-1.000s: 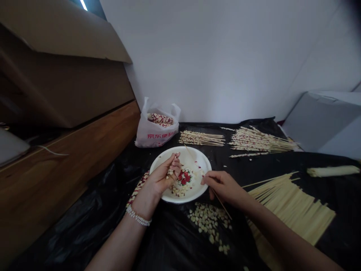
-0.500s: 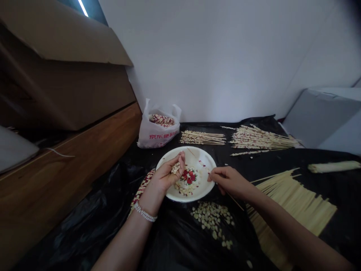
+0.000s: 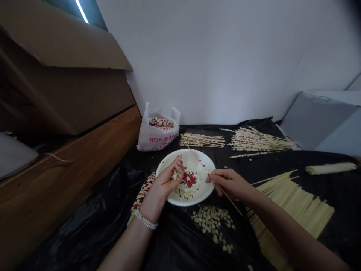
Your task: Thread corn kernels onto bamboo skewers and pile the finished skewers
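Note:
My left hand is cupped over the left side of a white bowl, its fingers curled around pale corn kernels. Its thumb and fingertips come together, and what lies between them is too small to make out. At the bowl's right rim my right hand pinches a thin wooden skewer, which slants down to the right below the palm. A few kernels seem to be threaded on its upper end. More loose kernels lie in the bowl around a printed red flower.
Greenish-yellow pieces lie on the black sheet before the bowl. Bare skewers fan out at right. Behind are threaded skewers, a shorter bundle and a plastic bag of speckled cobs. A speckled cob is at left.
The fingers of my left hand have curled in a little more over the kernels. My right hand keeps its hold on the skewer, almost unmoved. The whole view has shifted slightly.

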A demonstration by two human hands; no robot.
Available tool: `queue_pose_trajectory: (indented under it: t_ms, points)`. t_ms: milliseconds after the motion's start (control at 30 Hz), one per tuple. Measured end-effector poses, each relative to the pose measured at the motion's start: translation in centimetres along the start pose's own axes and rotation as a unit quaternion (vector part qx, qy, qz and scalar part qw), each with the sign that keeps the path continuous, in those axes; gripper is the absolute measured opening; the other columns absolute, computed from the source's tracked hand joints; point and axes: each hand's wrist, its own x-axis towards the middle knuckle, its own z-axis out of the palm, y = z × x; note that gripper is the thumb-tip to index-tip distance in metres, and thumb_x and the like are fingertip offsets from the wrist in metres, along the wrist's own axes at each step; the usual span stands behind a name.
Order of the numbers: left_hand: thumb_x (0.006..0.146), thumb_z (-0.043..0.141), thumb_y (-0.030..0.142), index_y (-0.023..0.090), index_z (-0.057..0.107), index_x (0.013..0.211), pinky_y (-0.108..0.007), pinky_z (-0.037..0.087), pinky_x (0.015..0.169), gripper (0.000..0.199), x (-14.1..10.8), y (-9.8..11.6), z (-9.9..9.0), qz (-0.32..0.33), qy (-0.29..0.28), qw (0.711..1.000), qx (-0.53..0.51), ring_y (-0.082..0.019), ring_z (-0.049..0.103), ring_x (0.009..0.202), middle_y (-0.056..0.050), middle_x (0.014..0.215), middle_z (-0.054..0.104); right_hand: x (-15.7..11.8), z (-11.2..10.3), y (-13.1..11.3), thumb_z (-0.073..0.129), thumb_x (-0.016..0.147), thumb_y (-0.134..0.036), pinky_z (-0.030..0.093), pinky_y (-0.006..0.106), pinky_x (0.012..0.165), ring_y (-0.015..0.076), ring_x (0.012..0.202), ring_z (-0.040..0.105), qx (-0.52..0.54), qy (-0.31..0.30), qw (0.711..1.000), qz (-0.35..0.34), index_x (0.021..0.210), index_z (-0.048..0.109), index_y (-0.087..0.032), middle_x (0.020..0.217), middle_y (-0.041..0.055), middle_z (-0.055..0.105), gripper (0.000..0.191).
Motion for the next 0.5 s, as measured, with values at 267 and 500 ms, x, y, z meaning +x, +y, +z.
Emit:
queue_pose_trajectory:
  t_ms: [267, 500]
  points:
    - [0.090, 0.043, 0.003, 0.007, 0.055, 0.121, -0.017, 0.058, 0.055, 0.033, -0.4, -0.7, 0.3, 0.060, 0.022, 0.997, 0.044, -0.014, 0.068, 0.071, -0.012, 0.090, 0.068, -0.7, 1.2, -0.5, 0.050, 0.090, -0.042, 0.020, 0.018, 0.032, 0.0056, 0.028, 0.033, 0.087, -0.021, 0.996, 0.000, 0.087, 0.066, -0.017, 0.046, -0.0071, 0.056, 0.029]
    - [0.090, 0.047, 0.005, 0.011, 0.060, 0.113, -0.013, 0.054, 0.049, 0.027, 0.1, -0.5, 0.4, 0.077, 0.032, 0.994, 0.073, -0.008, 0.063, 0.059, -0.005, 0.078, 0.065, -2.5, 3.4, -0.9, 0.056, 0.092, -0.039, 0.019, 0.014, 0.027, 0.0031, 0.025, 0.035, 0.277, -0.115, 0.954, 0.026, 0.089, 0.066, -0.018, 0.045, -0.0058, 0.060, 0.024]
